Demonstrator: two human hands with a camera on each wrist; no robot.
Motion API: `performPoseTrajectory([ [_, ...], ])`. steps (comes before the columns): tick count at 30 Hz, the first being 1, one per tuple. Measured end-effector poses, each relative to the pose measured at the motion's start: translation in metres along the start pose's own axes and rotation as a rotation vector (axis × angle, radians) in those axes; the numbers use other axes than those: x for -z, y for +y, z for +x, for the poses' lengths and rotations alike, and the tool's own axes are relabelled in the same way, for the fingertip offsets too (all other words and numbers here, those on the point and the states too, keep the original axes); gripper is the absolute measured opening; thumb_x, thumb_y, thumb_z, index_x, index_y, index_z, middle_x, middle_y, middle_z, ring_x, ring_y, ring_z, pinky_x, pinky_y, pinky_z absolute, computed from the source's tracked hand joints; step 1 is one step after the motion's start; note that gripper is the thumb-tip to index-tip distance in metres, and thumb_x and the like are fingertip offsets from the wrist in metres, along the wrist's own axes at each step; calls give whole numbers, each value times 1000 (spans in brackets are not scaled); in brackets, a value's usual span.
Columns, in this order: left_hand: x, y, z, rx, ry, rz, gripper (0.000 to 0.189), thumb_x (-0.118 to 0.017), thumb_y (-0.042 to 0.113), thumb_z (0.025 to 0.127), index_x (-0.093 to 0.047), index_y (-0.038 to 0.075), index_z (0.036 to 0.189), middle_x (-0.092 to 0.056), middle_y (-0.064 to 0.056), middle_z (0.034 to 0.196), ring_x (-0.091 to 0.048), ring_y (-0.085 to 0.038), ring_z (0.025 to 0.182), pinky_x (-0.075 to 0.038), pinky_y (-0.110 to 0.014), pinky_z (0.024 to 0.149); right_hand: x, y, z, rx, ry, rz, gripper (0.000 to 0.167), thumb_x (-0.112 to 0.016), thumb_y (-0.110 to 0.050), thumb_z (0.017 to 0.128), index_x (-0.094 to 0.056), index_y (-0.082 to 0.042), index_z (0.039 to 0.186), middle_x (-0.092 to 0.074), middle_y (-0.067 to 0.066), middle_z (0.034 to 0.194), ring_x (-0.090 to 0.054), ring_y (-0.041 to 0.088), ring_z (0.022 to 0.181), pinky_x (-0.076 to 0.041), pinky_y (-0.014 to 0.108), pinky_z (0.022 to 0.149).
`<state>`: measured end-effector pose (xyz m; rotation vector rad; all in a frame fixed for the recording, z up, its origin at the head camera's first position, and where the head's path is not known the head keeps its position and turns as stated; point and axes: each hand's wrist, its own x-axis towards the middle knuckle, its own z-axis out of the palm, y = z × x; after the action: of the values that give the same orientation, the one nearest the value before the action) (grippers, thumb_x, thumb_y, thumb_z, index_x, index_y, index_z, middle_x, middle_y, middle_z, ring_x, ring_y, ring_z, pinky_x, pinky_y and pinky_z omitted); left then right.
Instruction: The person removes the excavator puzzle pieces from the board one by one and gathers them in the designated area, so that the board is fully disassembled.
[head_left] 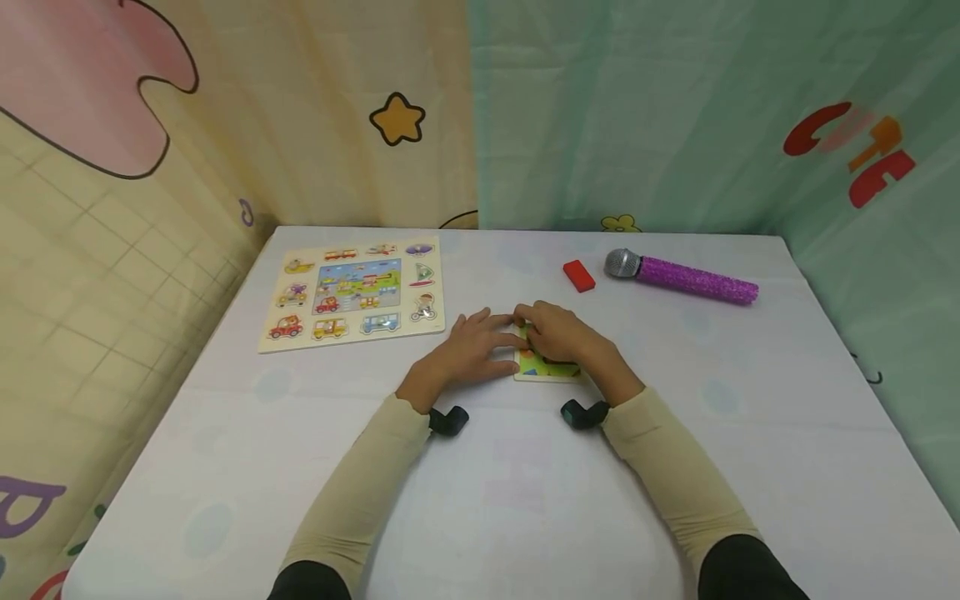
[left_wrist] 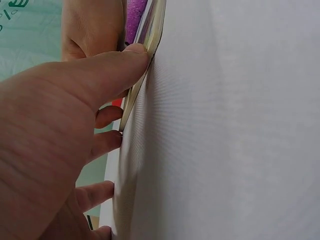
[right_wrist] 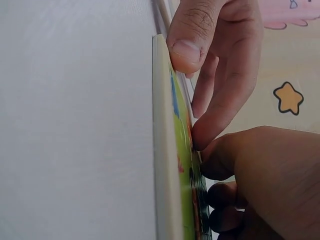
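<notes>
A small green picture board [head_left: 547, 369] with a pale rim lies on the table, partly hidden under the hands. At its left side is my left hand [head_left: 476, 348], fingers spread, with the thumb [left_wrist: 122, 65] pressing on the board's edge in the left wrist view. Its index finger reaches over the picture in the right wrist view. My right hand [head_left: 558, 332] rests over the upper part of the board, fingers curled down, tips close to the picture surface [right_wrist: 182, 150]. I cannot tell whether the right fingers pinch a piece.
A larger puzzle board [head_left: 300, 283] with vehicle pictures lies at the back left. Behind the right hand sits a red block [head_left: 578, 276]. A glittery purple microphone [head_left: 686, 277] lies at the back right. Printed curtains [head_left: 622, 117] rise behind the white table [head_left: 517, 492].
</notes>
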<state>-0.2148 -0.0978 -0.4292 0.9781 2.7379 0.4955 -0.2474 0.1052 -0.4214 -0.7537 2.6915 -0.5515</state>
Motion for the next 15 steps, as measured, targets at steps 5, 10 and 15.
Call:
performPoseTrajectory([
  [5,-1,0,0,3,-3,-3,41,-68,44,97,-66,31,136,-37,-8,160,-22,-47,147,-18,-73,109,-1,-1,-2,-5,5,-27,17,-49,-11,104,-57,-18,117,-53,8,100,-54,24,84,-46,36,69],
  [10,-1,1,0,10,-8,-13,42,-66,45,98,-65,31,137,-35,-8,161,-20,-47,148,-15,-73,110,-3,0,-3,-15,33,-34,17,-47,-15,104,-58,-18,117,-48,10,99,-53,24,79,-44,35,64],
  [15,-1,1,-1,9,0,-25,41,-67,44,97,-66,31,136,-36,-8,160,-20,-47,148,-14,-73,110,-3,1,-3,-31,37,-23,21,-46,-16,105,-58,-20,121,-47,10,102,-54,24,77,-45,35,63],
])
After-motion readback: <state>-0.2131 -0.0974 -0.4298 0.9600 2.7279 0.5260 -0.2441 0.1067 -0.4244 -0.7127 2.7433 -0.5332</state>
